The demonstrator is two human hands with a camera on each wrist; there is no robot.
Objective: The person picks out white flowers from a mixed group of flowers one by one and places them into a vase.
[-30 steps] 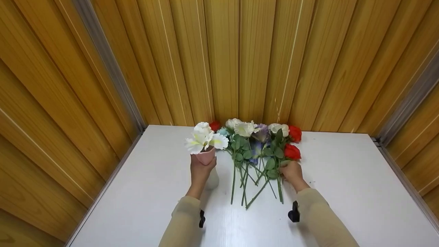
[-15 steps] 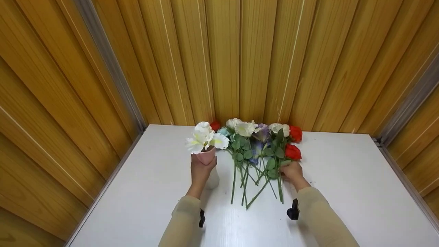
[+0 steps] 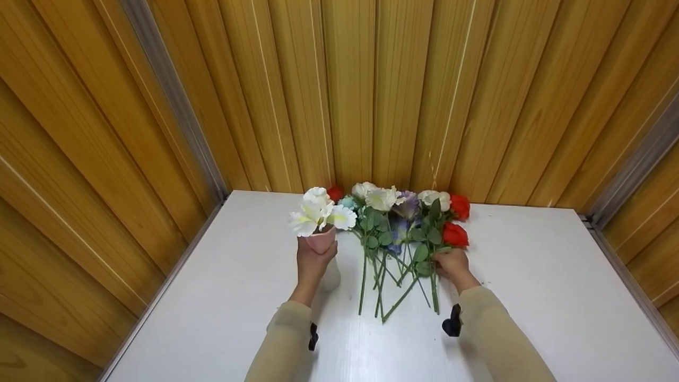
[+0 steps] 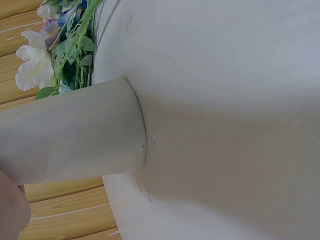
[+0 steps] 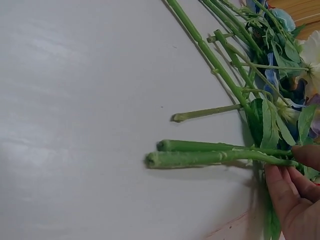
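My left hand grips a vase upright near its top. The vase has a pink rim and a pale body, whose base meets the white table in the left wrist view. A white iris with yellow marks stands in it. On the right, my right hand pinches a green stem between thumb and fingers, just below a red rose. A second stem runs alongside, its cut end close by. Leaves and fingers hide part of the held stem.
Several artificial flowers lie at the back centre, among them white blooms, a purple one and another red rose. Their loose stems cross toward the front of the table. Wood-look panels rise behind.
The head view has shifted slightly and the right wrist has turned a little. Both hands keep their holds on the vase and the stem.
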